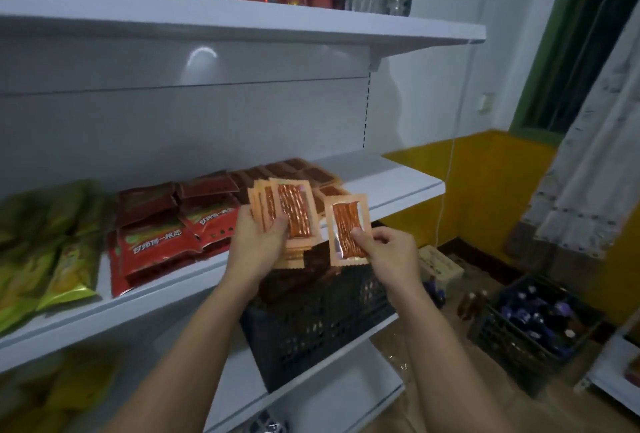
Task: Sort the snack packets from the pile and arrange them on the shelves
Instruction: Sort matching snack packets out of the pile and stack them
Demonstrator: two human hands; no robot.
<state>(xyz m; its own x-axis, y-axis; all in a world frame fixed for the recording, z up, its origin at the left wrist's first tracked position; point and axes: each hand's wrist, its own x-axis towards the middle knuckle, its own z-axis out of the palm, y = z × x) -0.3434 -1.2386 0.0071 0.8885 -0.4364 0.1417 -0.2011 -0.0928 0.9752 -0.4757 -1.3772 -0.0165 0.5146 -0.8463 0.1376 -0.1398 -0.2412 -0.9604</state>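
Several orange packets [294, 214] sit fanned in your left hand [258, 242], its fingers gripping the fan with the thumb pressed on the top one. Your right hand [391, 249] pinches a single packet [348, 230] upright at its lower edge, just beside the fan and not touching it. Both hands hover over a black crate [318, 321]. Behind them the middle shelf [398, 186] carries brown packets [294, 171], then red packets [156, 242] and green packets [52, 259] further left.

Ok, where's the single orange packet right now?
Right of centre in the head view: the right hand pinches the single orange packet, just right of the stack in the left hand, above the black crate.
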